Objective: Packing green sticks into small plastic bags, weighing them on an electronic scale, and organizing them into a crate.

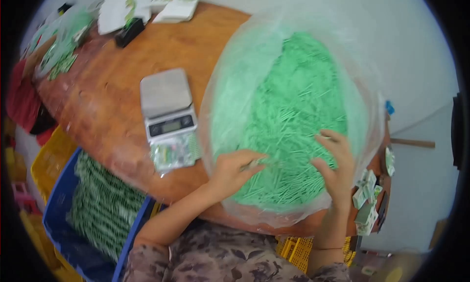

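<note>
A large clear plastic bag (pixel 235 80) lies wide open before me. It holds a heap of thin green plastic sticks (pixel 293 113), too fine to name more exactly. My left hand (pixel 235 170) is at the heap's left side, thumb and fingers pinched on a small greenish item (pixel 253 163), blurred and partly hidden by the fingers. Over the right part of the heap is my right hand (pixel 336 164), fingers apart and nothing visible in them. Left of the bag stands a digital scale (pixel 167 98) with a bare metal platform. A clear packet of small green pieces (pixel 172 153) touches its front.
Beside the wooden table (pixel 121 98) is a blue crate (pixel 58 212) of green packed goods (pixel 102 205). A black tape dispenser (pixel 129 33) and white cartons (pixel 176 8) sit at the back. Small boxes (pixel 367 208) line the right edge. Another person's arm (pixel 40 56) reaches in far left.
</note>
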Demonstrator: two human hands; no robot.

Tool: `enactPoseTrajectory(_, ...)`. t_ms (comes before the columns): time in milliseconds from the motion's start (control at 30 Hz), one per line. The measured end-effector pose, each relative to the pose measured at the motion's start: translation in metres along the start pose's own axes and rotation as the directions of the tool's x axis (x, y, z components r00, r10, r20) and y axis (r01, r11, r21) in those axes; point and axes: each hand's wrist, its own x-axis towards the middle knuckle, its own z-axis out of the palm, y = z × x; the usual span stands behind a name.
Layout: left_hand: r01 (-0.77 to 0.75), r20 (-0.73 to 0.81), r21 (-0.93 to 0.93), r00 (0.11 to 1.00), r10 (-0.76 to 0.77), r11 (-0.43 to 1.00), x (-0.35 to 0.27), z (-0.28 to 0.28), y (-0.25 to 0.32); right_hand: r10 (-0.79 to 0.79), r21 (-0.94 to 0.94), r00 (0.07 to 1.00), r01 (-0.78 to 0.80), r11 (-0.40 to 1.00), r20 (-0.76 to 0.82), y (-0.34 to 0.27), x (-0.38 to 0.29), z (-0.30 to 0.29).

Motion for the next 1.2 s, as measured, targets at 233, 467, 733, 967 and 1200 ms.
enactPoseTrajectory(233,-0.159,-0.131,0.106,0.976,0.172,0.982,-0.029,-0.054,0.042,-0.488,0.321,0.873,0.456,0.830,0.024,-0.079,0.009,0.018)
enactPoseTrajectory(467,0.676,-0.831,0.425,0.555,-0.037,0.602,-0.239,-0.209,0.010,-0.358,0.555,0.923,0.225,0.801,0.142,-0.055,-0.014,0.056)
enactPoseTrajectory(733,0.821,-0.295,-0.521,0.084,-0.952,0.234,-0.325,-0.189,-0.065,-0.204,0.428,0.932,0.060,0.902,0.301,-0.043,-0.046,0.062)
enactPoseTrajectory(967,0.768,-0.097,-0.616,0.146,-0.984,0.175,-0.335,-0.206,-0.043,0.202,0.404,0.966,-0.251,0.880,0.160,-0.026,-0.068,0.041)
enactPoseTrajectory(1200,0.616,-0.611,0.206,0.688,-0.392,0.761,-0.204,-0.165,-0.005,0.203,-0.171,0.974,-0.185,0.968,0.098,0.071,-0.113,-0.018)
